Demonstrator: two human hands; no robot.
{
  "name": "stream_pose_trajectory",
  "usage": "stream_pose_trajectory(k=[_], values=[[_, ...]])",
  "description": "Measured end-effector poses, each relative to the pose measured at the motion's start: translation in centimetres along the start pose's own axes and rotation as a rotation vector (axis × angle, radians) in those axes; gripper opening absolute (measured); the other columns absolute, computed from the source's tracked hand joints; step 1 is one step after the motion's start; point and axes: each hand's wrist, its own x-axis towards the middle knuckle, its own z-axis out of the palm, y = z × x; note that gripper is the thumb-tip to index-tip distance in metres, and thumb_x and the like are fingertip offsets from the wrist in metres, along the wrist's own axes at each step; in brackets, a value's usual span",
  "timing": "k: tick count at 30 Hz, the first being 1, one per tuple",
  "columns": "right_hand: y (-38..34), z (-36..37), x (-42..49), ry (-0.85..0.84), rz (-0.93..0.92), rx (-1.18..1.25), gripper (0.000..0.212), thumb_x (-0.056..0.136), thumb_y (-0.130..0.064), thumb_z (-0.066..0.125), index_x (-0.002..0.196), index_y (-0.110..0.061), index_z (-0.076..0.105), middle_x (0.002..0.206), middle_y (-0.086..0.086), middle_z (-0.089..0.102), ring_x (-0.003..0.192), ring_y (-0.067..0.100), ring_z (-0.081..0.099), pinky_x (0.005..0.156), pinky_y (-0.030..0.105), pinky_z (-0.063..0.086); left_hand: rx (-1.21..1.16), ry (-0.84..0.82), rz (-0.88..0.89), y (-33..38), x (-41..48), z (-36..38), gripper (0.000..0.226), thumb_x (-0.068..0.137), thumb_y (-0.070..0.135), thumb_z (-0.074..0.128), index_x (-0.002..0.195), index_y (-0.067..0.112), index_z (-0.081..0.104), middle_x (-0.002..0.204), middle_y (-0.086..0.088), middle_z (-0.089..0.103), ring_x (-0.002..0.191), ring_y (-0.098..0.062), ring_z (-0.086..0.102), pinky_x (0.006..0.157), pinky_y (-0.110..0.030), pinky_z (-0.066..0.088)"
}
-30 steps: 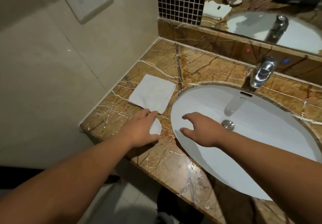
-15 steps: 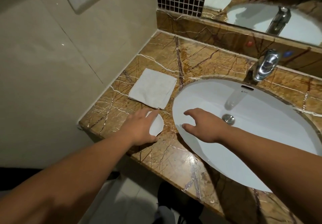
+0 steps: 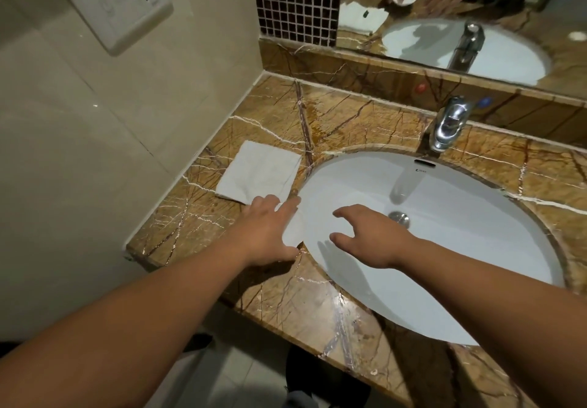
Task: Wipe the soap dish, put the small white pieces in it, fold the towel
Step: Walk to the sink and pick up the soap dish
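A small white dish [image 3: 293,228] sits on the marble counter [image 3: 349,115] at the basin's [image 3: 444,249] left rim, mostly hidden under the left hand [image 3: 266,233], whose fingers lie spread flat over it; just beyond, a folded white towel [image 3: 259,174] lies touching the fingertips; the right hand [image 3: 368,236] hovers over the basin, fingers apart and curled, holding nothing; a chrome tap [image 3: 449,123] stands at the far side.

Glossy veined marble counter [image 3: 279,299], chrome tap [image 3: 449,125], matt cloth towel [image 3: 259,174].
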Motion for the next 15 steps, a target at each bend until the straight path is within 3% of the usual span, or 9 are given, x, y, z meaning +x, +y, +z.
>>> stream_pose_trajectory(k=[5,10,15], values=[[2.9,-1.4,-2.2,0.053,0.081,0.028,0.061,0.09,-0.051,0.048,0.143,-0.024,0.036,0.151,0.001,0.038,0.132,0.023,0.041,0.103,0.036,0.034,0.046,-0.019,0.106,3.8,2.6,-1.1,0.101,0.066,0.061,0.062,0.147,0.035,0.008,0.146,-0.01,0.03,0.129,-0.031,0.024,0.104,-0.045,0.024],[6.7,-2.7,-4.9,0.104,0.193,0.078,0.058,0.089,-0.05,0.05,0.141,-0.025,0.04,0.146,0.001,0.043,0.128,0.022,0.045,0.102,0.037,0.039,0.274,-0.007,0.261,8.4,5.0,-1.5,0.099,0.069,0.06,0.063,0.147,0.03,0.011,0.137,-0.012,0.037,0.124,-0.033,0.03,0.102,-0.046,0.027],[9.3,-3.5,-6.8,0.156,0.253,0.157,0.056,0.089,-0.047,0.052,0.138,-0.021,0.045,0.14,0.003,0.05,0.122,0.022,0.051,0.096,0.034,0.042,0.655,0.021,0.338,12.9,6.1,-1.4,0.089,0.072,0.03,0.071,0.143,0.018,0.019,0.123,-0.019,0.041,0.108,-0.034,0.034,0.085,-0.043,0.031]])
